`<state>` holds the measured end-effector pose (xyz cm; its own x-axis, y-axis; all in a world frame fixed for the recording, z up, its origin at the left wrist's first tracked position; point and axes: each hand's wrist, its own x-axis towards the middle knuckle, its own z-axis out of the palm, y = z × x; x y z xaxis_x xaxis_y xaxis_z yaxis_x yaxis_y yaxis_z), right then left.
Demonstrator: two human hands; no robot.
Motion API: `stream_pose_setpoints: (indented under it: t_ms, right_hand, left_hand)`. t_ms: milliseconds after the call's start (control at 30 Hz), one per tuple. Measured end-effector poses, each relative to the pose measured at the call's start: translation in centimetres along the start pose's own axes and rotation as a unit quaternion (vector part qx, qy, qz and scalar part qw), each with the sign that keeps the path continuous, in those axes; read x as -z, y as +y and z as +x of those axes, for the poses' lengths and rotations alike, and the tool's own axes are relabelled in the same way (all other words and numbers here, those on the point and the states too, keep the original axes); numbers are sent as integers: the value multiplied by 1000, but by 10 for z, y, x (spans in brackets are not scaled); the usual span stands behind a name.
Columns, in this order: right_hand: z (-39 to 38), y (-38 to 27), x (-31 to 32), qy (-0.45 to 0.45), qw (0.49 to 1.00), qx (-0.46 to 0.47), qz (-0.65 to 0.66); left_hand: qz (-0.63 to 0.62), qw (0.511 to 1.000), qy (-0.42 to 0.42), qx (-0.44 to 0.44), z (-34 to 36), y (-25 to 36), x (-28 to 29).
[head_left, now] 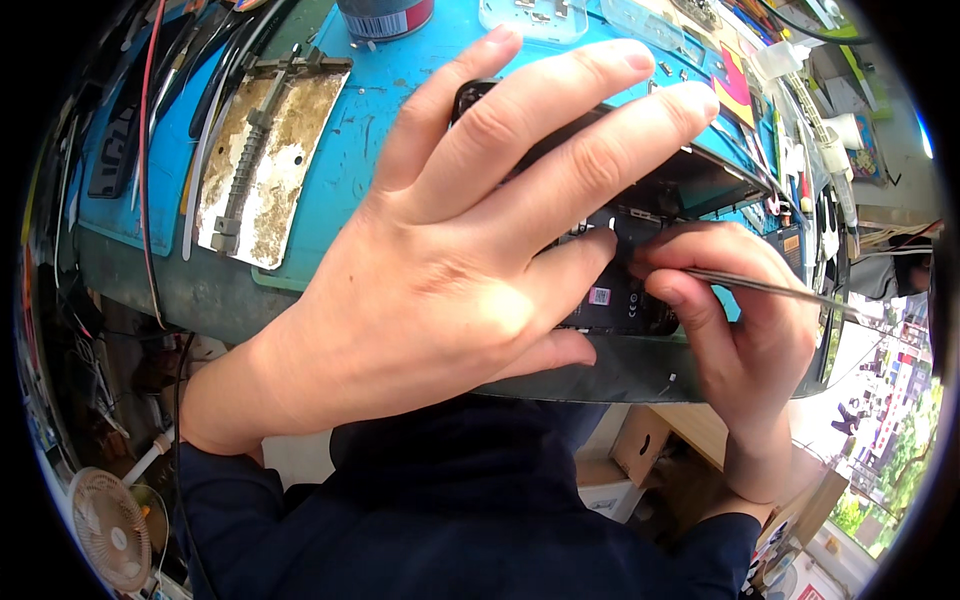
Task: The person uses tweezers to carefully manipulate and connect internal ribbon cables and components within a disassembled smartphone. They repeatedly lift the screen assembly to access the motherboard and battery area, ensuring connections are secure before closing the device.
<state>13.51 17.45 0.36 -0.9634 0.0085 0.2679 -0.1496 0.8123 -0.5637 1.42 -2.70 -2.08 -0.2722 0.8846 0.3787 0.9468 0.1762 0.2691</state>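
An opened smartphone lies on the bench with its dark inside and battery showing. A dark panel, apparently its screen, stands tilted up along the far side. My left hand spreads over the phone and hides much of it. Its index fingertip rests on or just above the inside, with the thumb near the closest edge. From the right, my right hand pinches thin metal tweezers between thumb and fingers. Their working tip is hidden behind the fingers, close to the phone's inside.
A blue work mat covers the bench. To the left stands a metal clamping fixture; a tin and a clear tray are at the back. Tools crowd the right side. A small fan is at lower left.
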Motion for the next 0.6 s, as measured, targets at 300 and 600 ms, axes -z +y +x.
stream_pose_setpoints:
  t_ms: [300, 600]
  right_hand:
    - [6, -2, 1, -5, 999, -5, -38]
    - [5, 7, 1, -12, 999, 32, -16]
  left_hand:
    - [0, 1000, -14, -10, -2, 2, -6]
    - [14, 1000, -21, -17, -6, 2, -4]
